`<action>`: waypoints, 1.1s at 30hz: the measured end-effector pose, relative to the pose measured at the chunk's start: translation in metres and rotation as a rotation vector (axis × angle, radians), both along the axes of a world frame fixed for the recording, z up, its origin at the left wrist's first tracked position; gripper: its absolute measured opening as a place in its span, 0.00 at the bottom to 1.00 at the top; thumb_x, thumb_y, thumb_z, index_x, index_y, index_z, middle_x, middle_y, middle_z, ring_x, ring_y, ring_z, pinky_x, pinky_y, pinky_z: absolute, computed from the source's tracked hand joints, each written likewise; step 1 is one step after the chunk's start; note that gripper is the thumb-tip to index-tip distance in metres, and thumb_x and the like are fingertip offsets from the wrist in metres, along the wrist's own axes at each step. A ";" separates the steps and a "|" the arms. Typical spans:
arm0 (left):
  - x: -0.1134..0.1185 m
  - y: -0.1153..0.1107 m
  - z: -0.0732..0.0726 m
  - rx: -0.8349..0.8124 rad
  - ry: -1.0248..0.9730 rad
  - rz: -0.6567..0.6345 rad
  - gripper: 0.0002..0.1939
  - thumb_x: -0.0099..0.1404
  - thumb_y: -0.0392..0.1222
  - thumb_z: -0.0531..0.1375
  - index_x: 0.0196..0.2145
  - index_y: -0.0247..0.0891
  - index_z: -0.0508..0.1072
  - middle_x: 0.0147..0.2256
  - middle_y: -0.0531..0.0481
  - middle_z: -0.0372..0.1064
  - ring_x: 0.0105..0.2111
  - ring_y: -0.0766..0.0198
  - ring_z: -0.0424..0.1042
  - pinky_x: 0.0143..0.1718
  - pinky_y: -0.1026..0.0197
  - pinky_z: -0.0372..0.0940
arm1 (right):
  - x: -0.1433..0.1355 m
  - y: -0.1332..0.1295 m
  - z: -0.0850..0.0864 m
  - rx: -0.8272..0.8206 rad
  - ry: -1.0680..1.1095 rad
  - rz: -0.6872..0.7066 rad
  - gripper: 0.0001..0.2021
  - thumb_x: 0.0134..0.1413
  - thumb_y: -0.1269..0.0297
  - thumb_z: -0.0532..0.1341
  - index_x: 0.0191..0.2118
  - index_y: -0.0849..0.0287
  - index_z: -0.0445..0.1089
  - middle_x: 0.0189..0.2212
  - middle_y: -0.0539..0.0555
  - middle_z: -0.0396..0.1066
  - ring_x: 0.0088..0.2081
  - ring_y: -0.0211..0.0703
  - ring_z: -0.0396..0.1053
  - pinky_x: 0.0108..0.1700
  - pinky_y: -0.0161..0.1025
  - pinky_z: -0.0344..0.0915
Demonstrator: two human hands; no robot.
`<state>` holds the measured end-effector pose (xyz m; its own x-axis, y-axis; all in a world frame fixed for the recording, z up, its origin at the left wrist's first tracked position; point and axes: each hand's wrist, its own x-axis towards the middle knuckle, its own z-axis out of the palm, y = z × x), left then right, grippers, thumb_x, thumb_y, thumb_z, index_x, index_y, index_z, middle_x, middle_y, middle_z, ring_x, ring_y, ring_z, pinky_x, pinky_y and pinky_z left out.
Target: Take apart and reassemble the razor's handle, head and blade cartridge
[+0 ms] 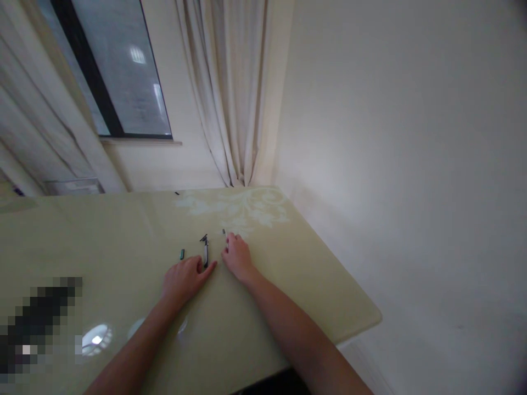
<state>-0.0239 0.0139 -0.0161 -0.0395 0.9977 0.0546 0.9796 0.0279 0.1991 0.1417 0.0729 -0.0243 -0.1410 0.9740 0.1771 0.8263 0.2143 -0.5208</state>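
On the table [140, 236] lies a slim dark-and-silver item [206, 253] with a short crosspiece at its far end, shaped like a razor. My left hand [184, 278] rests just this side of it, thumb stretched out to the right and apart from the fingers, close to the item's near end. A small dark green rectangular piece [181, 254] lies just beyond the left fingers. My right hand [237, 255] is curled at the right around a thin pale stick with a dark tip [224, 231]. Most of that stick is hidden by the fingers.
A tiny dark bit [177, 193] lies at the table's far edge. To the left is a blurred-out dark object [41, 315]. A dark edge [274, 382] shows at the bottom. Curtains [230, 88] and a window [123, 66] stand behind; a wall [391, 164] flanks the right.
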 end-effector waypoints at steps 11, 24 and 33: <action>-0.003 0.003 -0.002 0.012 -0.011 -0.003 0.28 0.71 0.66 0.50 0.27 0.42 0.69 0.32 0.41 0.78 0.35 0.46 0.78 0.32 0.56 0.59 | -0.008 -0.005 0.003 0.000 -0.030 -0.057 0.17 0.63 0.70 0.59 0.56 0.60 0.68 0.48 0.65 0.74 0.45 0.54 0.76 0.46 0.45 0.69; 0.002 0.014 0.008 -0.093 0.031 0.032 0.32 0.69 0.69 0.48 0.29 0.40 0.76 0.36 0.33 0.81 0.39 0.38 0.80 0.37 0.49 0.67 | 0.053 0.015 0.009 -0.181 0.241 -0.007 0.16 0.55 0.54 0.71 0.38 0.58 0.69 0.31 0.52 0.74 0.34 0.43 0.71 0.35 0.36 0.61; 0.013 0.013 0.002 -0.094 0.071 0.090 0.35 0.71 0.67 0.45 0.36 0.38 0.81 0.40 0.29 0.81 0.44 0.32 0.80 0.41 0.41 0.69 | 0.069 -0.002 0.000 -0.134 0.394 0.068 0.08 0.58 0.64 0.69 0.34 0.59 0.69 0.28 0.48 0.70 0.31 0.37 0.66 0.34 0.33 0.59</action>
